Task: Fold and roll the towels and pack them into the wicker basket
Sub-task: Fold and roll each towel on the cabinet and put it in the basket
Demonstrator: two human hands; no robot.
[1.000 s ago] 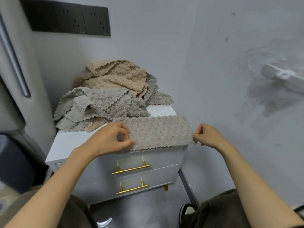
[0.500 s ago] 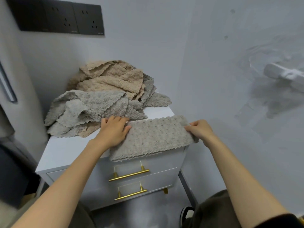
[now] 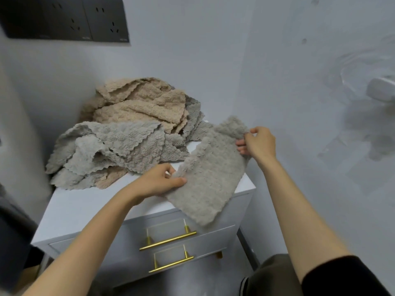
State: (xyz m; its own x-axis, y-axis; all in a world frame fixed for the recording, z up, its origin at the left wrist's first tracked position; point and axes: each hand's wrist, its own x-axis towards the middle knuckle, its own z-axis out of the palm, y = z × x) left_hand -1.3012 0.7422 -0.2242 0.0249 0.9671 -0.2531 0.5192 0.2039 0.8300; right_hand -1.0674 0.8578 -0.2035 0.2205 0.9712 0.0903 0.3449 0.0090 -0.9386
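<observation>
A folded grey towel strip [image 3: 210, 178] lies slantwise over the right front corner of the white cabinet top [image 3: 85, 208], its near end hanging past the edge. My left hand [image 3: 159, 182] pinches its left edge near the middle. My right hand [image 3: 257, 144] pinches the far upper end, lifted off the top. Behind them sits a loose pile of grey towels [image 3: 111, 150] with beige towels [image 3: 139, 105] heaped on top. No wicker basket is in view.
The cabinet has two drawers with gold bar handles [image 3: 167, 240]. Walls close in behind and on the right, with black wall sockets [image 3: 68, 20] up left and a white fixture [image 3: 382, 90] at the right. My knee [image 3: 275, 276] is below the cabinet's right side.
The folded strip lay across the front edge; it has turned slantwise. My right hand rose and moved back with the far end; my left hand shifted from pressing flat to pinching the edge.
</observation>
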